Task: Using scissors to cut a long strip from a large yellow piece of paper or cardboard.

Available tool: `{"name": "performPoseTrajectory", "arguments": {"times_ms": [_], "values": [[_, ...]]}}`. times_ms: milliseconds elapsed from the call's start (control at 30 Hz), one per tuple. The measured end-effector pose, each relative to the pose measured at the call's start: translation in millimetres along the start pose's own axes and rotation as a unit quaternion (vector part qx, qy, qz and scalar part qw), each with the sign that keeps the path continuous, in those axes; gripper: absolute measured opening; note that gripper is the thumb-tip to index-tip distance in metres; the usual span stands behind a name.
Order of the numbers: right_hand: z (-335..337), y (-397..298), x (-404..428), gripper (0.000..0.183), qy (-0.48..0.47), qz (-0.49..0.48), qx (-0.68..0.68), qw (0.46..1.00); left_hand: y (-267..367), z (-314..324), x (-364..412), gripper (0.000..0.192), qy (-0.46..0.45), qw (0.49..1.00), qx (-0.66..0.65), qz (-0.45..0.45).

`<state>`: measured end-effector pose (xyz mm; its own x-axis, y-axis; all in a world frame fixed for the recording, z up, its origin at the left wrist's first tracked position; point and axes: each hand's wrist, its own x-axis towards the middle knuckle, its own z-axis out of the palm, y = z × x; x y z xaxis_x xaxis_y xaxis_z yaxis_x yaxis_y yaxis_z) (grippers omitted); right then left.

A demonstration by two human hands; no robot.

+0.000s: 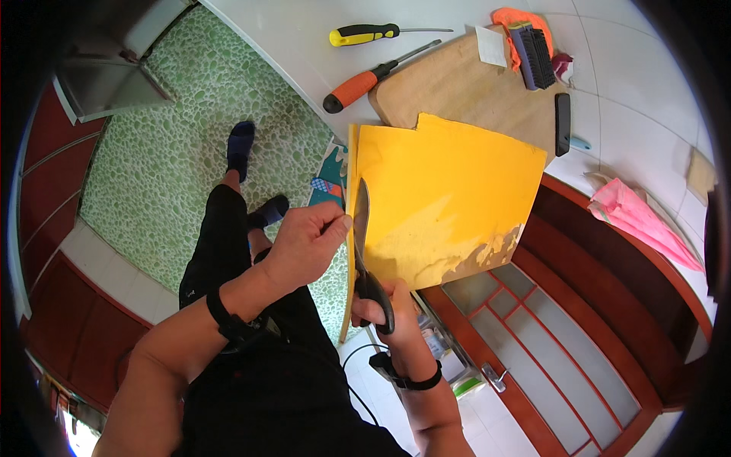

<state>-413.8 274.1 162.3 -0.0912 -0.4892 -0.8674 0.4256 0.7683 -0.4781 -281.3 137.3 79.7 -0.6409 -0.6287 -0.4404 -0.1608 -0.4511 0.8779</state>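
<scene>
A yellow sheet of board, scuffed to brown along its lower right edge, is held up before me. My right hand grips black-handled scissors by the finger loops. One blade lies over the yellow face; a second thin blade tip shows past the left edge. Along that edge runs a narrow yellow strip, its lower end reaching below the sheet. My left hand pinches this strip between thumb and fingers, just left of the blades. How far the strip is joined to the sheet cannot be told.
On the white counter lie a yellow-black screwdriver, an orange-handled screwdriver and a wooden board. A brush, orange cloth and black phone sit at its far side. A glazed red-brown door stands lower right.
</scene>
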Motion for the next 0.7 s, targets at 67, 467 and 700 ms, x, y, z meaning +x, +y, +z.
{"name": "performPoseTrajectory", "arguments": {"times_ms": [67,467,700], "values": [[2.9,0.4,-0.5,0.029,0.008,0.000,0.010,1.000,-1.1,0.3,1.3,0.023,-0.010,1.000,-0.002,-0.028],[-1.2,-11.0,1.2,0.032,-0.023,0.025,-0.020,0.999,1.3,-3.5,-4.3,0.025,-0.030,0.999,-0.007,-0.045],[4.3,3.0,-1.1,0.029,0.009,0.000,0.020,1.000,2.3,-4.9,-2.8,0.028,-0.034,0.994,-0.067,-0.077]]}}
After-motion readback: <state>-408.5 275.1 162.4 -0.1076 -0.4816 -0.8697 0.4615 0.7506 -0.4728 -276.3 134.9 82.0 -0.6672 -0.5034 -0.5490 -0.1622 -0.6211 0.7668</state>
